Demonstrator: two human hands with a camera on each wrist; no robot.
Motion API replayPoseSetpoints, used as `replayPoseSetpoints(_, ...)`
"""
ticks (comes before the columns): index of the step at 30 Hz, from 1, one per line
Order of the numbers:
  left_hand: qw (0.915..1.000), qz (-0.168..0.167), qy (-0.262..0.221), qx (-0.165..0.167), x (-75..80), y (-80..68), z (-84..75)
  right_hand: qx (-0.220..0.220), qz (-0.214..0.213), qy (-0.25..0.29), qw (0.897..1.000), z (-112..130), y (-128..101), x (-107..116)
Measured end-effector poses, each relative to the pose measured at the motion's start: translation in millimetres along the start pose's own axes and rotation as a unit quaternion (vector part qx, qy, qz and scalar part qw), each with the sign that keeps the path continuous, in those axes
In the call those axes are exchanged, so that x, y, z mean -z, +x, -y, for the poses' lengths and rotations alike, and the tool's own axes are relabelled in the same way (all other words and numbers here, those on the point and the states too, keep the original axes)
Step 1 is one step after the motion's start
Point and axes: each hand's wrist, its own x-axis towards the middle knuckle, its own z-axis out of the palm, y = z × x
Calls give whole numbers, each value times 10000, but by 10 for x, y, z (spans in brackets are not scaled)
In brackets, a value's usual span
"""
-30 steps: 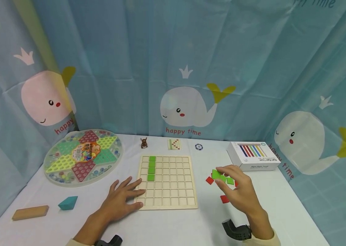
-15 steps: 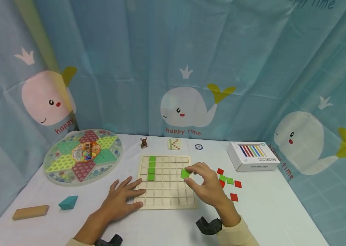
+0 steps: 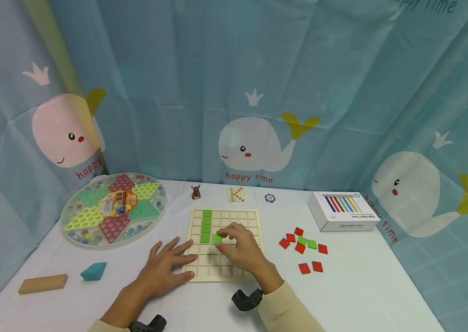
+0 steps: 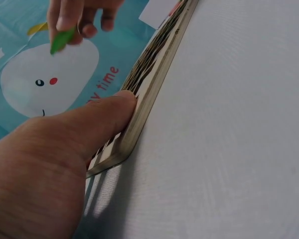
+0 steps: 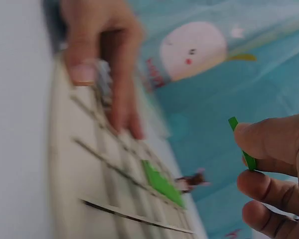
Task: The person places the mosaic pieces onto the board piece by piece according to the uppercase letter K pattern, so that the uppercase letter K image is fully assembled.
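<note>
My right hand (image 3: 243, 249) pinches a green square tile (image 3: 216, 238) between thumb and fingers, over the wooden grid board (image 3: 234, 273). The right wrist view shows this green tile (image 5: 249, 162) held edge-on, clear of the board. Just left of it, several green tiles (image 3: 206, 229) fill a column of squares in the board's upper left part. My left hand (image 3: 163, 269) rests on the board's left edge with fingers spread; its thumb (image 4: 114, 112) lies against the rim in the left wrist view.
Loose red tiles (image 3: 304, 268) and green tiles (image 3: 312, 244) lie right of the board. Behind are a small figurine (image 3: 195, 192), a pattern card (image 3: 237, 194), a chip (image 3: 269, 198) and a white box (image 3: 344, 212). Leftward sit a round game board (image 3: 113, 210), teal block (image 3: 93, 271) and wooden block (image 3: 43, 284).
My right hand has carried the green tile leftward from the loose pile, across the board's right side, to beside the green column. The left hand has stayed at the board's edge.
</note>
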Motion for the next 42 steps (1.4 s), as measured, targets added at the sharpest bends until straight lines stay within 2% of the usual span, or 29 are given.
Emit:
replayPoseSetpoints(6, 10000, 26, -39, -17, -1, 0, 3, -229, 450, -539, 9973, -59, 69, -268)
replayPoseSetpoints(12, 9999, -49, -38, -120, 5, -6, 15, -562, 797, -1145, 9886, -77, 90, -417)
replayPoseSetpoints(23, 9999, -38, 40, -132, -3, 7, 15, -457, 688, -1485, 9855, -111, 88, -501)
replayPoseSetpoints(36, 9999, -70, -25, -85, 6, -24, 12, -395, 696, -1316, 9881, -117, 103, -518)
replayPoseSetpoints(39, 9999, -66, -25, -94, 0, -24, 17, -483, 660, -1002, 9916, -112, 95, -475)
replayPoseSetpoints(42, 9999, -38, -31, -102, 3, -15, 13, -521, 513, -568, 9957, -40, 98, -323)
